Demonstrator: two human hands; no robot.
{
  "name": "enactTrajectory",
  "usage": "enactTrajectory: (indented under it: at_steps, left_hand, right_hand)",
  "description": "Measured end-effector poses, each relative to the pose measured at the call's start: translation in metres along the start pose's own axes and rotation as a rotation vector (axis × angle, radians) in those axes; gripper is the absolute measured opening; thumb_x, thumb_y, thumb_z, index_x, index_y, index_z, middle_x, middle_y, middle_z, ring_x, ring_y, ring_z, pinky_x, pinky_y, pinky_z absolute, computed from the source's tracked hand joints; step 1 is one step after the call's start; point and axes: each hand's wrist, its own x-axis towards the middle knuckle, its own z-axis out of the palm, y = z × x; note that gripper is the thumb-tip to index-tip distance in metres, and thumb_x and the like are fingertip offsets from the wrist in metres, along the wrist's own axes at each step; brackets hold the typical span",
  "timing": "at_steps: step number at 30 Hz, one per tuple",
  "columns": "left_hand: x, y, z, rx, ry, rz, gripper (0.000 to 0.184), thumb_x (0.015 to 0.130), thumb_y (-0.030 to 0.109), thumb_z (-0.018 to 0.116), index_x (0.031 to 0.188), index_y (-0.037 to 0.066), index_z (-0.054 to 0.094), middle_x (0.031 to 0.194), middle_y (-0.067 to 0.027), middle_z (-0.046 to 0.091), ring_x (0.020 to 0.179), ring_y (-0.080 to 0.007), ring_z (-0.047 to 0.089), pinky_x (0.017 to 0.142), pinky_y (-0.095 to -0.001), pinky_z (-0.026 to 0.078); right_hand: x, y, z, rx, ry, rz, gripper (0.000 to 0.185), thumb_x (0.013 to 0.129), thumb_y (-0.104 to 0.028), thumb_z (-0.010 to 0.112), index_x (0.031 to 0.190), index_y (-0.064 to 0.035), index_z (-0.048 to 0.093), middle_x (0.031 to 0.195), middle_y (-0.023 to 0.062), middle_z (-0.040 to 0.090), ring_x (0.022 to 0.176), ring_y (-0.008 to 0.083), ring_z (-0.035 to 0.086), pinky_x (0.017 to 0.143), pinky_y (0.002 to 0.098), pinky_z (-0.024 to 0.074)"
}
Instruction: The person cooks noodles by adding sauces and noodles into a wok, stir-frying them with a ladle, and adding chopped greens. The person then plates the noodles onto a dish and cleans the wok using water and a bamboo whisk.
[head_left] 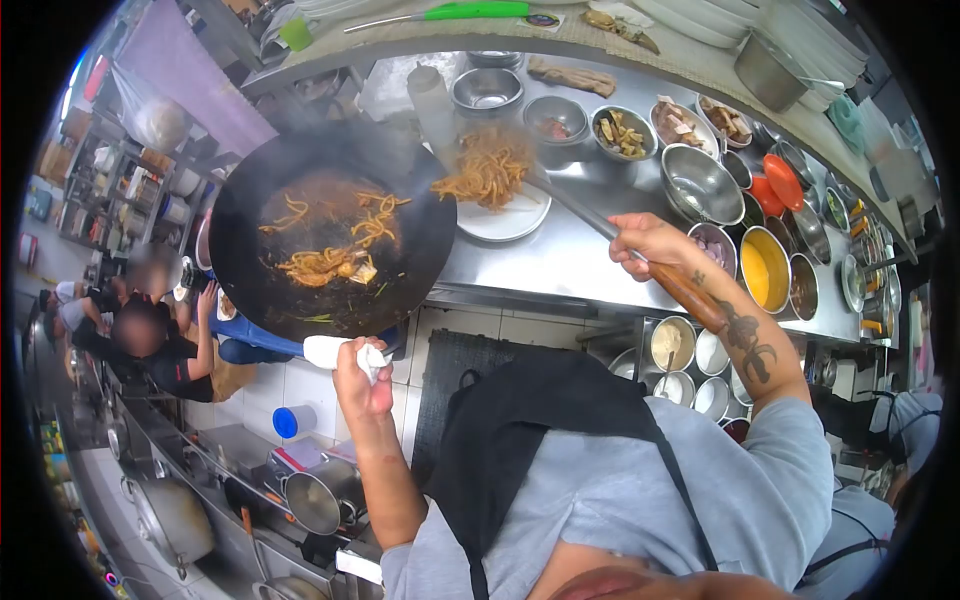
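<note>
My left hand (365,385) is closed round the cloth-wrapped handle (335,353) of a large black wok (335,215). Brown noodles (375,225) and sauce lie in the steaming wok. My right hand (645,243) grips the long ladle (690,295) near where its metal shaft meets the wooden handle. At the ladle's far end a heap of brown noodles (487,175) is over a white plate (510,218), blurred by steam. The ladle's bowl is hidden by the noodles.
Behind the plate stand a squeeze bottle (432,105) and metal bowls (487,90). More bowls (703,185) and an orange-filled container (765,268) line the right side. A shelf (600,50) runs above. Other people (150,335) are at the left; another person (850,530) is lower right.
</note>
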Motion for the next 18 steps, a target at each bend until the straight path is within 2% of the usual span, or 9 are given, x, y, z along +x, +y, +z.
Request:
enactTrajectory:
  at_steps: [6,9,12,15,18]
  left_hand:
    - [-0.002,0.006,-0.001,-0.013,-0.014,0.009,0.012,0.081,0.01,0.056,0.092,0.006,0.053,0.077,-0.0065,0.057,0.067,-0.0154,0.058,0.039,-0.0243,0.033]
    - [-0.004,0.008,-0.005,-0.031,-0.011,-0.002,0.012,0.081,0.011,0.056,0.092,0.006,0.052,0.077,-0.0065,0.057,0.067,-0.0156,0.058,0.039,-0.0243,0.033]
    - [-0.004,0.009,-0.009,-0.039,-0.025,-0.017,0.011,0.082,0.011,0.055,0.091,0.006,0.052,0.077,-0.0069,0.058,0.067,-0.0158,0.059,0.039,-0.0244,0.033]
    - [-0.002,0.012,-0.011,-0.019,-0.011,-0.027,0.01,0.082,0.012,0.055,0.09,0.006,0.052,0.076,-0.0072,0.058,0.067,-0.0161,0.059,0.04,-0.0246,0.033]
    - [0.001,0.014,-0.016,-0.005,-0.019,-0.032,0.009,0.082,0.012,0.055,0.089,0.005,0.053,0.074,-0.007,0.058,0.066,-0.0164,0.059,0.04,-0.0247,0.034]
  right_hand:
    - [0.031,0.032,-0.005,-0.338,0.118,-0.078,0.044,0.078,0.0,0.049,0.122,0.0016,0.05,0.062,0.0022,0.051,0.036,0.0075,0.043,0.034,0.0227,0.033]
    - [0.036,0.053,-0.008,-0.498,0.158,-0.202,0.044,0.079,-0.001,0.049,0.123,0.0027,0.051,0.062,0.0017,0.051,0.039,0.0058,0.042,0.036,0.0214,0.0321]
    - [0.025,0.071,0.003,-0.696,0.263,-0.282,0.047,0.081,-0.004,0.05,0.127,0.0047,0.048,0.064,0.0015,0.053,0.046,0.0105,0.047,0.044,0.0266,0.0392]
    - [0.045,0.106,-0.007,-0.864,0.382,-0.663,0.053,0.081,-0.005,0.051,0.132,0.0056,0.043,0.069,0.0082,0.057,0.058,0.0184,0.053,0.056,0.0325,0.045]
    - [0.021,0.087,0.01,-1.085,0.38,-0.331,0.057,0.08,-0.004,0.052,0.135,0.0053,0.039,0.08,0.019,0.061,0.071,0.0293,0.058,0.069,0.0384,0.0471]
